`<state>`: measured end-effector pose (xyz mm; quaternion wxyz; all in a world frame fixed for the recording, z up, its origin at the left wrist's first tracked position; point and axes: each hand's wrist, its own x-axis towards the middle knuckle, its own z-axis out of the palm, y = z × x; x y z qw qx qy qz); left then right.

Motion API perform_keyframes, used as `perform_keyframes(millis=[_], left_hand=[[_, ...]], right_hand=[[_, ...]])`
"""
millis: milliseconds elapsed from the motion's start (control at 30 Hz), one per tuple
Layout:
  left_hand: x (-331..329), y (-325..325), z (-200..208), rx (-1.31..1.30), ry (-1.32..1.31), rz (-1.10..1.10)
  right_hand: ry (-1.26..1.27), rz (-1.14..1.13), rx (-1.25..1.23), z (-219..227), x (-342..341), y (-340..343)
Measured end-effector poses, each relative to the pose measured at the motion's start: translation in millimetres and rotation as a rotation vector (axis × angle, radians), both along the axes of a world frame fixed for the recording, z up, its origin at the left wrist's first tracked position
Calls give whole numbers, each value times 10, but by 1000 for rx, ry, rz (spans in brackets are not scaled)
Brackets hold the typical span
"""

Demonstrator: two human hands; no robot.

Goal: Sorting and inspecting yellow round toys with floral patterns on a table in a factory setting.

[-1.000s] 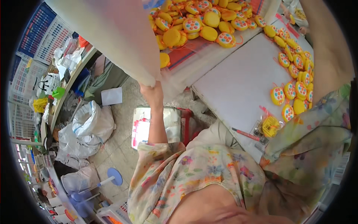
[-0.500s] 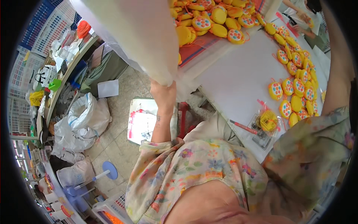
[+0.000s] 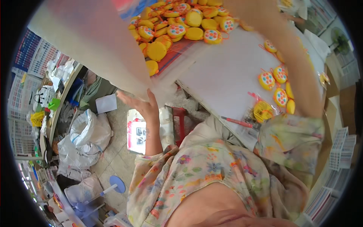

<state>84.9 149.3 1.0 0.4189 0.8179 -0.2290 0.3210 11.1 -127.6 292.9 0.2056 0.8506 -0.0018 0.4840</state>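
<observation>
My left hand point(image 3: 141, 108) has its fingers and thumb spread against the lower edge of a large whitish translucent plastic bag point(image 3: 102, 45). Inside the bag's wide mouth lies a heap of yellow oval toys point(image 3: 194, 33) with coloured dots and orange cords, over a red-and-blue striped lining point(image 3: 176, 56). Smeared by motion, my right hand point(image 3: 251, 11) reaches across the white table point(image 3: 223, 72) to the heap's right side; its fingers are hidden or blurred. Several loose yellow toys point(image 3: 280, 97) lie on the table near my right forearm.
Near the table's front edge are a red pen-like tool point(image 3: 238, 122) and a yellow toy in a clear packet point(image 3: 263, 110). A red stool point(image 3: 179, 123) stands below. White sacks point(image 3: 89, 130) sit on the floor at left, beside a cluttered shelf point(image 3: 72, 81). Another person is at the far right.
My left hand has loosened its closed grip on the bag and spread its fingers. My right arm has swept inward to the heap, and far fewer loose toys show on the table's right side.
</observation>
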Motion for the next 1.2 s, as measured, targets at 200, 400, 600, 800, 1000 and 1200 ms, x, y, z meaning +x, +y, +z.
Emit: perform_keyframes(millis=[200,400,600,800,1000,1200], left_hand=[[-828,-423,-10,94,-145,-522],[-1584,-785,213,115,18,-1094],[-1750,-859,140,234,63,-1231],[-1538,-1004,216,282,133,-1201],[-1014,-1313,183,337,81,-1097],[-313,-2199,359,453,-32,-1001]], right_hand=[[767,-21,373,-1701,-1826,292],[802,-249,429,-1897,-2816,265],[718,-205,665,-2474,-2801,-337],[853,-512,831,-2708,-2394,-757],[478,-568,630,-2304,-2049,-130],[489,65,759,-2865,-1650,693]])
